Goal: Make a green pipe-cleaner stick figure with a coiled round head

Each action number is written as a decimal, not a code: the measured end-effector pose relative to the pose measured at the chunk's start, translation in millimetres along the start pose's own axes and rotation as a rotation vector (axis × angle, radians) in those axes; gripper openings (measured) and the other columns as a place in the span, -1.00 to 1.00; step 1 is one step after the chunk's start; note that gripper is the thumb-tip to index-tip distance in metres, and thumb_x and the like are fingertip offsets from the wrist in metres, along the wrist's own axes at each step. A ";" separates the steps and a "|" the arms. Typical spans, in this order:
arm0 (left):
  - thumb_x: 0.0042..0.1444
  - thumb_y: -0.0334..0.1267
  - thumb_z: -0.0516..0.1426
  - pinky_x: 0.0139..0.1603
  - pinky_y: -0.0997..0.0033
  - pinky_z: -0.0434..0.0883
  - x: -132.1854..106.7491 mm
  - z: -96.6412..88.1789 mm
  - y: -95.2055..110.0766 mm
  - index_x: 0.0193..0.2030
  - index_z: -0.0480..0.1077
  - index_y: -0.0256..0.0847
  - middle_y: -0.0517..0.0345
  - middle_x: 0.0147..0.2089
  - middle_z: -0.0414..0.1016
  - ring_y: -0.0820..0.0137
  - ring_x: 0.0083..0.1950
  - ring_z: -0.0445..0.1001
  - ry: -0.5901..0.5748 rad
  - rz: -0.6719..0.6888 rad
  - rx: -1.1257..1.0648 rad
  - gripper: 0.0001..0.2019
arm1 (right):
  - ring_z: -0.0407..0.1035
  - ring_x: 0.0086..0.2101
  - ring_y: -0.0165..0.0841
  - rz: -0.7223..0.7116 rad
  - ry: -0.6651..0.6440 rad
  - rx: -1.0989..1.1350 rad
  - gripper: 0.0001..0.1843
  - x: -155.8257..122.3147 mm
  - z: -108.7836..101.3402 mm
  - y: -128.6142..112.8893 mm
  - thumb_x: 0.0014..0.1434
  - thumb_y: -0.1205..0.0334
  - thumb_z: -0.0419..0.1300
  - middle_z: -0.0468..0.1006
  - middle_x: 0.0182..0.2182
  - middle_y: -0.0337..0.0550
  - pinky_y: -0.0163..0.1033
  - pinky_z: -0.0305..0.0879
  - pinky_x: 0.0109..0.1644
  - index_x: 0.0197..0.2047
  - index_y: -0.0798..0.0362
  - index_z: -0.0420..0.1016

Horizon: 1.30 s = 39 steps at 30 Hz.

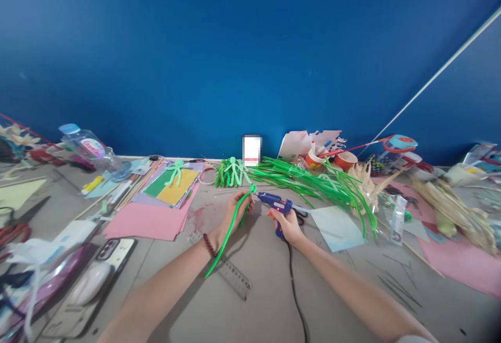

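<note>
Between the fingers of my left hand (237, 208) is a bright green pipe cleaner (230, 231), its top end curled into a small loop and its long tail hanging down past my wrist. My right hand (288, 224) grips a blue hot glue gun (277, 203), with fingers at its orange trigger. The gun's nozzle points left and is close to the loop; whether they touch I cannot tell. A black cord (296, 291) runs from the gun's handle toward me. Beneath my left forearm lies a clear ruler (233, 276).
Green pipe-cleaner figures (234, 172) stand by the blue wall, beside a heap of green pipe cleaners (313, 181). Pink paper (146, 221) and a phone (117, 251) lie left. A pale blue sheet (337, 227) and dried husks (462, 215) are right. A plastic bottle (86, 142) leans at back left.
</note>
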<state>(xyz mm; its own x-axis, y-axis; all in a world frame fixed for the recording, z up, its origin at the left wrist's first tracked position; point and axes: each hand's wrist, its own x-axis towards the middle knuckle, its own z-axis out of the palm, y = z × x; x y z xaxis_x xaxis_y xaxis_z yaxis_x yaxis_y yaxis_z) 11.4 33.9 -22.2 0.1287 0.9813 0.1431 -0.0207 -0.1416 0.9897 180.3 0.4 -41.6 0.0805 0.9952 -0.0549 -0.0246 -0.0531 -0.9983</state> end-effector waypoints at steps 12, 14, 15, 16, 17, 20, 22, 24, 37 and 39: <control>0.05 -0.04 0.11 -0.43 0.46 0.25 3.3 0.6 -3.4 -0.40 0.30 -0.21 0.21 -0.50 0.31 0.47 -0.48 0.30 -0.018 -0.025 -0.061 -0.74 | 0.07 -0.78 -0.51 -0.034 -0.014 -0.032 -0.52 1.2 0.0 2.4 -0.05 -0.22 0.17 0.21 -0.83 -0.34 -0.38 0.02 -0.72 -0.58 0.06 0.31; 0.07 -0.04 0.10 -0.41 0.45 0.27 2.8 0.4 -3.4 -0.39 0.31 -0.22 0.20 -0.48 0.32 0.47 -0.47 0.31 -0.023 -0.020 -0.055 -0.75 | 0.08 -0.79 -0.51 -0.027 -0.011 -0.032 -0.52 0.7 0.5 0.5 -0.05 -0.22 0.18 0.21 -0.84 -0.34 -0.38 0.02 -0.73 -0.59 0.06 0.30; 0.07 -0.05 0.10 -0.41 0.45 0.27 2.6 0.3 -3.2 -0.38 0.32 -0.22 0.19 -0.48 0.33 0.46 -0.47 0.31 -0.025 -0.014 -0.055 -0.75 | 0.08 -0.79 -0.50 -0.023 -0.008 -0.035 -0.52 0.4 0.7 -0.3 -0.05 -0.21 0.18 0.21 -0.84 -0.34 -0.38 0.02 -0.73 -0.60 0.06 0.29; 0.07 -0.05 0.10 -0.41 0.45 0.27 2.5 0.3 -3.0 -0.38 0.32 -0.22 0.18 -0.47 0.34 0.46 -0.47 0.31 -0.026 -0.009 -0.055 -0.75 | 0.09 -0.79 -0.50 -0.020 -0.003 -0.040 -0.52 0.2 0.9 -1.1 -0.06 -0.21 0.19 0.21 -0.84 -0.34 -0.38 0.03 -0.73 -0.61 0.05 0.28; 0.08 -0.06 0.10 -0.41 0.44 0.28 2.4 0.2 -2.6 -0.38 0.33 -0.22 0.17 -0.46 0.35 0.46 -0.46 0.31 -0.028 -0.006 -0.055 -0.76 | 0.09 -0.79 -0.50 -0.019 0.002 -0.045 -0.52 0.0 1.0 -1.8 -0.06 -0.20 0.19 0.21 -0.84 -0.34 -0.38 0.03 -0.73 -0.62 0.05 0.27; 0.09 -0.08 0.10 -0.41 0.42 0.28 2.0 0.2 -0.8 -0.39 0.33 -0.20 0.15 -0.47 0.35 0.44 -0.46 0.32 -0.032 -0.011 -0.048 -0.78 | 0.09 -0.78 -0.51 -0.024 0.009 -0.057 -0.52 -0.7 1.4 -3.0 -0.07 -0.18 0.21 0.21 -0.83 -0.33 -0.38 0.04 -0.72 -0.65 0.04 0.24; 0.09 -0.08 0.10 -0.40 0.41 0.28 1.7 0.4 1.1 -0.39 0.34 -0.19 0.15 -0.46 0.35 0.43 -0.46 0.33 -0.035 -0.011 -0.049 -0.79 | 0.09 -0.78 -0.52 -0.032 0.009 -0.055 -0.53 -0.9 1.5 -2.5 -0.06 -0.17 0.21 0.21 -0.82 -0.34 -0.38 0.03 -0.72 -0.65 0.04 0.23; 0.08 -0.08 0.11 -0.41 0.41 0.27 1.4 0.7 3.1 -0.40 0.35 -0.18 0.15 -0.47 0.36 0.42 -0.46 0.33 -0.034 -0.007 -0.047 -0.79 | 0.08 -0.78 -0.52 -0.032 0.006 -0.058 -0.54 -0.8 1.3 -0.8 -0.05 -0.15 0.21 0.20 -0.82 -0.34 -0.38 0.03 -0.73 -0.65 0.04 0.23; 0.08 -0.11 0.11 -0.43 0.43 0.30 3.6 -0.7 -2.3 -0.37 0.39 -0.21 0.14 -0.46 0.40 0.44 -0.48 0.33 -0.053 0.022 -0.022 -0.80 | 0.10 -0.78 -0.51 -0.032 0.026 -0.128 -0.60 -0.8 0.7 0.1 -0.03 -0.12 0.18 0.22 -0.82 -0.36 -0.39 0.06 -0.72 -0.55 0.07 0.33; 0.09 -0.11 0.10 -0.42 0.43 0.30 3.3 -0.6 -1.3 -0.37 0.38 -0.22 0.14 -0.47 0.40 0.44 -0.47 0.33 -0.055 0.029 -0.013 -0.79 | 0.11 -0.78 -0.51 -0.033 0.019 -0.134 -0.59 -0.8 0.3 1.2 -0.03 -0.13 0.18 0.23 -0.82 -0.34 -0.39 0.06 -0.72 -0.57 0.07 0.31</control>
<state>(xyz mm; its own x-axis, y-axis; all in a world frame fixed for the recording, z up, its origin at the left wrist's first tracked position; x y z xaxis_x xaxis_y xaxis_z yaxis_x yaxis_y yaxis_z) 11.3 37.4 -23.0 0.1822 0.9680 0.1724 -0.0385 -0.1682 0.9850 179.9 -0.5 -42.7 0.0981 0.9949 -0.0214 0.1113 -0.0323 -0.9933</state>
